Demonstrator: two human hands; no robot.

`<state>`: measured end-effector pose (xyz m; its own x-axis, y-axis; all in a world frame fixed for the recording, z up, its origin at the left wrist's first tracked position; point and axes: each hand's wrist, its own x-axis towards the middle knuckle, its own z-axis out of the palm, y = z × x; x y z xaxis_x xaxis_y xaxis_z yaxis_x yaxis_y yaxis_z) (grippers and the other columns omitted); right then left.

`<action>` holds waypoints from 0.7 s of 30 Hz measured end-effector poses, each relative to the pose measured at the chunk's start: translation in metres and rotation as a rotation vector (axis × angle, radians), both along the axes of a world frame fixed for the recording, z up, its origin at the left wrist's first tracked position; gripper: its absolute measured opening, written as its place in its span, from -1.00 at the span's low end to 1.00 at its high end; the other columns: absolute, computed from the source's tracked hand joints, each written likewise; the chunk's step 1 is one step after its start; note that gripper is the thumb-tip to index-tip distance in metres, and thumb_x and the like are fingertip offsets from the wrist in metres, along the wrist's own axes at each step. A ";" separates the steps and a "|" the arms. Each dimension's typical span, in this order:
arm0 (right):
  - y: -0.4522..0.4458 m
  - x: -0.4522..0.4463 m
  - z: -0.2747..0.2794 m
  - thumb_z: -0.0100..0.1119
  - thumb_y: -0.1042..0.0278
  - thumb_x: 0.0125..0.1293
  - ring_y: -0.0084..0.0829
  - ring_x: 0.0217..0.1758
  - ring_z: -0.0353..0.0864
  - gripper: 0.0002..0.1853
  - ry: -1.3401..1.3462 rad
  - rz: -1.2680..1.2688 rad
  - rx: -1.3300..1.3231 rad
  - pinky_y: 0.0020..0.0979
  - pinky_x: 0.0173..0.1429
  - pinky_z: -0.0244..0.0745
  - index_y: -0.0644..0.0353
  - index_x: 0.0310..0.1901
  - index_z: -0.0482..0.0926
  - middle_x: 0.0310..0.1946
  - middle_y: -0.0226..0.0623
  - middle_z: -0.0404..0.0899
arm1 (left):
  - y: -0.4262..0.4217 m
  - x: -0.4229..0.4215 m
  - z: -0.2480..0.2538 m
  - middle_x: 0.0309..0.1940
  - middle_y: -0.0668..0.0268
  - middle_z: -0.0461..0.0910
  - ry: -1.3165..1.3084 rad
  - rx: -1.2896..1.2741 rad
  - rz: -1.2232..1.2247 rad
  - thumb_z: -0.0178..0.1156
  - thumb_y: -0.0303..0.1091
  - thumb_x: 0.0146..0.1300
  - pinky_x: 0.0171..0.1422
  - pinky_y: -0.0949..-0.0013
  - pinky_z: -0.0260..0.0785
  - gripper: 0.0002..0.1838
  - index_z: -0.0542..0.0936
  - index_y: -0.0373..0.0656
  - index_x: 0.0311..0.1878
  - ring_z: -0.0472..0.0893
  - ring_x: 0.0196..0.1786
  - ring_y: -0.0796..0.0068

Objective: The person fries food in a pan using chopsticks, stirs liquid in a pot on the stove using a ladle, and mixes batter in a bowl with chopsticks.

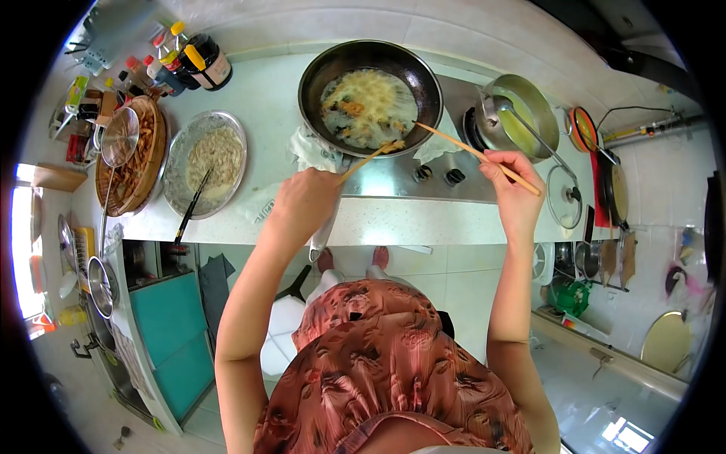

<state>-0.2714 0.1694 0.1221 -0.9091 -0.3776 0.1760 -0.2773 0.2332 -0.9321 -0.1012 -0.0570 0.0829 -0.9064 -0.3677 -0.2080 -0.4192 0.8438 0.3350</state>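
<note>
Head view, and closest to me is the floral top [408,363], its wearer standing right up at the counter [423,221], arms stretched out, presumably so the body need not lean over the heat. The left hand [306,198] is closed around a wooden chopstick [363,163], though its back hides most of the fingers. The right hand [512,178] pinches a second chopstick [457,142] well back from its tip, likely to spare the fingers any spatter. Under the left forearm, the wok handle [325,231] points back at the cook, within easy reach. Both sticks slant inward over the near side of the wok [306,83], where a browned piece [391,147] sits by the rim, at the left stick's tip. Beyond it, pale and golden food froths in the middle of the oil.

Off to the left, the batter bowl [175,181] stands between wok and basket [103,185], handy for both, I'd say; dark chopsticks [194,203] lean in it. On the right a ladle [537,138] lies across the pot [550,113]. Farthest back, bottles [208,64] crowd the left corner by the wall, perhaps out of the way.
</note>
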 end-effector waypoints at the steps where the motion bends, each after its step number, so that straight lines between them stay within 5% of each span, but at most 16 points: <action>1: -0.003 0.002 0.002 0.29 0.62 0.06 -0.68 -0.40 0.50 -0.90 -0.013 0.020 -0.018 -0.64 -0.28 0.37 0.32 -0.36 0.57 -0.42 -0.41 0.61 | 0.000 0.000 0.001 -0.49 0.04 0.58 -0.018 0.000 0.005 0.03 -0.32 0.21 -0.21 0.04 0.43 -0.81 0.63 -0.10 -0.25 0.58 -0.37 -0.02; 21: -0.032 -0.027 -0.007 0.31 0.50 0.05 -0.70 -0.50 0.40 -0.91 -0.028 0.120 0.286 -0.59 -0.40 0.31 0.25 -0.43 0.56 -0.56 -0.46 0.56 | -0.018 -0.004 0.015 -0.50 0.04 0.58 -0.067 -0.027 -0.080 0.07 -0.37 0.20 -0.23 0.09 0.45 -0.82 0.64 -0.11 -0.20 0.59 -0.38 0.00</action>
<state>-0.2982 0.1372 0.1148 -0.8583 -0.5127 0.0224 -0.2934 0.4544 -0.8411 -0.1052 -0.0751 0.0983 -0.9173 -0.3009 -0.2607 -0.3709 0.8837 0.2854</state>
